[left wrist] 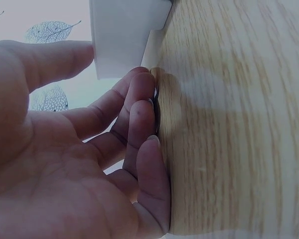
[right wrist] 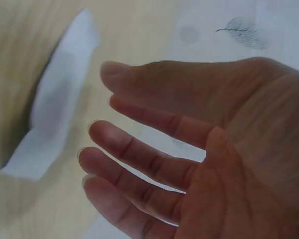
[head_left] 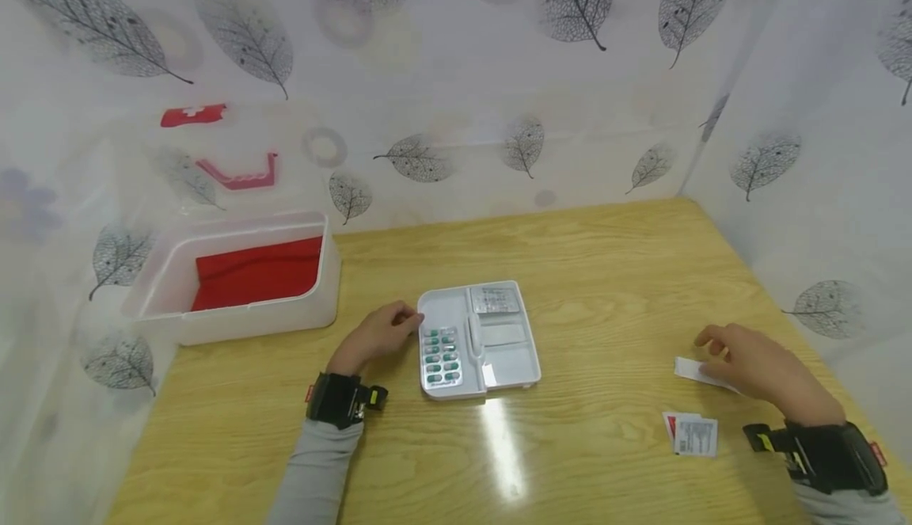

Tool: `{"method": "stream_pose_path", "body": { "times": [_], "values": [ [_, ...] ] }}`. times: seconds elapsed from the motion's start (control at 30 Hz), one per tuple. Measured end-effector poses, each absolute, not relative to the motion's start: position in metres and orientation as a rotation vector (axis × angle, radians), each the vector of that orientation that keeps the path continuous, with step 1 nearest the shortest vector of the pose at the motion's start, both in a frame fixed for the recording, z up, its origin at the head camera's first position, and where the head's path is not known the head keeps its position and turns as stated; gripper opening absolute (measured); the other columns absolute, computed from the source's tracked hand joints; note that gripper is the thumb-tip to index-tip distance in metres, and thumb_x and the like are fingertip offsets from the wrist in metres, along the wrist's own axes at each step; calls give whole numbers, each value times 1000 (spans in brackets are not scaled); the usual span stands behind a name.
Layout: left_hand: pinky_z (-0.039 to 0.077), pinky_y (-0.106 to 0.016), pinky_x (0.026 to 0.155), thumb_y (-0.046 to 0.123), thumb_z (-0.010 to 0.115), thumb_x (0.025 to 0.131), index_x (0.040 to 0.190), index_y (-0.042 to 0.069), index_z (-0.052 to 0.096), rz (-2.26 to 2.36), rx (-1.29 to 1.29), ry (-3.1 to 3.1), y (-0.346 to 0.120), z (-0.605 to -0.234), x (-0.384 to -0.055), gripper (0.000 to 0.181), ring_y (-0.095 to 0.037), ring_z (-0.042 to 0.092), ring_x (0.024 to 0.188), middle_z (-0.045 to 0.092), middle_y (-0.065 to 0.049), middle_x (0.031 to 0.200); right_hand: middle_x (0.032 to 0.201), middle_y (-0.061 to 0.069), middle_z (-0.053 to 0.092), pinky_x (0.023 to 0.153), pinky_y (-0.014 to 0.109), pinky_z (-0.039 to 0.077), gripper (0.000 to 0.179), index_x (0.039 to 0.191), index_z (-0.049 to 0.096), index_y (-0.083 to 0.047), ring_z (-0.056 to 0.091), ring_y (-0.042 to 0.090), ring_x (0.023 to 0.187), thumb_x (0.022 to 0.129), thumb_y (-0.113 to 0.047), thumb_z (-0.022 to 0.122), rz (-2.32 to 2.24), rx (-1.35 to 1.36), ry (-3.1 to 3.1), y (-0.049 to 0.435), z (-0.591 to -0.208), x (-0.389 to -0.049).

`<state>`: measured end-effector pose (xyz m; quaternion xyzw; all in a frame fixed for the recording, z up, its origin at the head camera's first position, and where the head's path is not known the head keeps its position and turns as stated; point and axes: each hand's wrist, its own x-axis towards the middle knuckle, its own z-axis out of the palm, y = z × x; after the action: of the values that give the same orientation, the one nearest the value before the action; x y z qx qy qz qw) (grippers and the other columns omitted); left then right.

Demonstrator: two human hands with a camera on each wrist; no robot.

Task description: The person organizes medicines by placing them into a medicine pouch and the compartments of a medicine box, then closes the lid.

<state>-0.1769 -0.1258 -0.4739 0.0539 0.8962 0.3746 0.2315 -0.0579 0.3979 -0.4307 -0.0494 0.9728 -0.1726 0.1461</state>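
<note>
A white plastic pill case point(head_left: 447, 313) lies unfolded on the table. In its left half sits a blister pack point(head_left: 442, 368) of green-and-white capsules, and a silver blister pack point(head_left: 495, 300) fills an upper compartment on the right. My left hand point(head_left: 378, 336) is at the case's left edge; in the left wrist view its thumb point(left wrist: 72, 59) touches the white side while the bent fingers rest on the tabletop. Over at the right, my right hand point(head_left: 773, 374) hovers by a white folded strip point(head_left: 689, 367), fingers loosely spread and holding nothing in the right wrist view.
Two small sachets point(head_left: 696, 436) overlap on the table in front of the white strip. A translucent box point(head_left: 260, 321) with a red cloth point(head_left: 260, 272) inside stands at the back left. Leaf-patterned sheeting point(head_left: 442, 74) hangs behind the table and along its sides.
</note>
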Motion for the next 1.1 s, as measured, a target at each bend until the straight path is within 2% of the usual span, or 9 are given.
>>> {"method": "stream_pose_path", "body": {
  "times": [0.13,0.23,0.4,0.6,0.83,1.1],
  "values": [
    [46,-34,79,37,54,105,116,14,65,1025,138,2469,-127,-475,-176,27,-22,55,95,62,-5,105,95,14,63,71,45,51,42,112,62,6,60,30,84,81,-13,83,-525,-176,2809,406,-442,-58],
    [47,-34,80,37,54,105,117,14,65,1023,124,2466,-127,-475,-175,28,-22,55,95,62,-5,106,92,9,62,69,40,49,39,109,62,3,58,23,81,80,-11,84,-532,-182,2846,406,-449,-58],
    [47,-35,81,38,54,104,119,14,65,1029,116,2459,-126,-473,-174,30,-22,55,97,63,-5,108,90,4,62,66,34,48,34,108,60,-2,56,16,78,82,-10,81,-559,-179,2836,403,-453,-56],
    [47,-35,81,36,55,104,117,14,65,1035,131,2466,-125,-472,-174,27,-22,55,95,63,-5,106,81,-1,56,60,28,41,26,104,59,-6,46,11,70,86,-9,78,-591,-252,2813,400,-454,-55],
    [46,-35,81,36,56,104,116,15,66,1044,151,2458,-126,-474,-176,26,-22,55,96,63,-5,105,95,2,69,71,41,54,11,98,64,-11,66,24,86,92,-4,71,-546,-385,2906,381,-449,-64],
    [47,-35,81,36,57,103,114,15,66,1051,156,2466,-127,-472,-175,25,-22,56,95,63,-5,104,89,-8,65,67,30,50,2,100,64,-12,61,8,83,99,-11,65,-665,-517,2892,322,-420,-88]
  ]
}}
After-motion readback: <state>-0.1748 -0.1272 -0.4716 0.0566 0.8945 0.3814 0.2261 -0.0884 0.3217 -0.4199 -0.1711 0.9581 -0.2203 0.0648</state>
